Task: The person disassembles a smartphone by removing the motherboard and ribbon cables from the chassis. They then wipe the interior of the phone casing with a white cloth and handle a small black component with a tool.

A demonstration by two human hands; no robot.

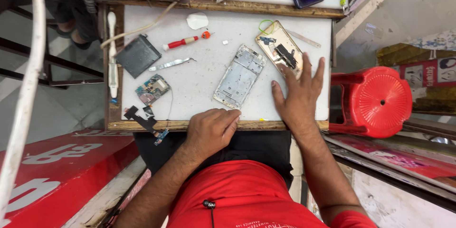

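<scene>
Your right hand [300, 90] is lying flat, fingers spread, fingertips touching the gold phone back [280, 50] near the worktop's [199, 81] right edge. Your left hand [211, 128] is resting curled, holding nothing, at the front edge just below the silver frame [239, 76]. Disassembly looks well advanced: circuit board [153, 89], battery [138, 55] and screwdriver [185, 42] are lying apart toward the left; reassembly remains.
</scene>
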